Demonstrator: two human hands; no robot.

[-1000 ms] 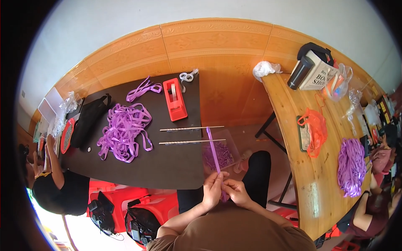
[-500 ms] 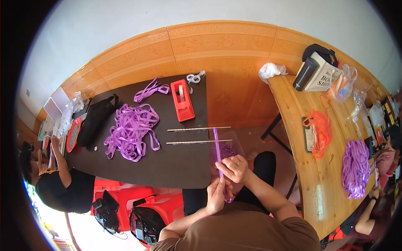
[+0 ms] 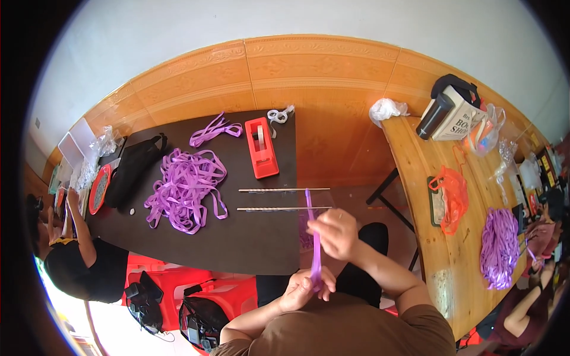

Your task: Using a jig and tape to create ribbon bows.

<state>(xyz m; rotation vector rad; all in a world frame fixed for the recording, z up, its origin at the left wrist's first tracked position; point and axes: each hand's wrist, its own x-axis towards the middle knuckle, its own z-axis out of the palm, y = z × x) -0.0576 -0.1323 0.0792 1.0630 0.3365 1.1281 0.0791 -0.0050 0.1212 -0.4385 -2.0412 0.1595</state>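
Bright, even daylight fills the room. Strong glare burns out the floor at seven o'clock. The fisheye bends straight edges near the rim, and black corners surround the picture.

My dark surface (image 3: 249, 249) sat centre-left in the frame, carrying a heap of purple ribbons (image 3: 185, 190), a red tape dispenser (image 3: 262, 147), a black bag (image 3: 133, 169) and two thin rods (image 3: 284, 199).
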